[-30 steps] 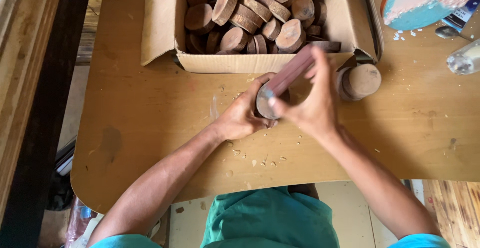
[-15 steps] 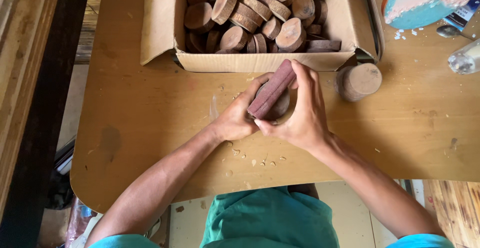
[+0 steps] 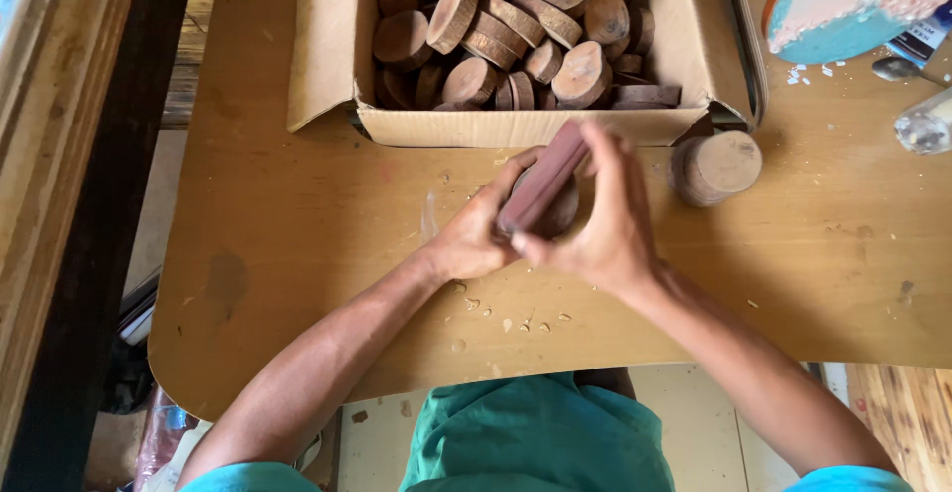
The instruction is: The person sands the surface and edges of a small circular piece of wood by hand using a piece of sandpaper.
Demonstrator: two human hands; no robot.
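- at the bottom centre of the frame, the person's green garment [image 3: 535, 437] and two bare forearms reaching up toward the middle.
- small pale chips [image 3: 516, 318] lie scattered on the tan wooden worktop [image 3: 297, 254] just below the hands.
- the left hand [image 3: 476, 239], centre of the frame, is curled closed around a round wooden disc [image 3: 557, 212], holding it against the worktop; most of the disc is hidden.
- the right hand [image 3: 605, 224], just right of centre, has its fingers pressed together, pinching a flat reddish-brown block [image 3: 543, 186] that lies slanted across the top of the disc, touching it.
- right of the hands, a short round wooden piece [image 3: 716, 167] stands alone on the worktop, close to the box corner.
- above the hands, at the top centre, an open cardboard box [image 3: 327, 56] is full of stacked wooden discs [image 3: 506, 46] with bark edges.
- in the upper right corner, a round plate [image 3: 853, 6] smeared blue and pink, a spoon [image 3: 897, 68], and a clear bottle [image 3: 927, 125] at the frame's edge.
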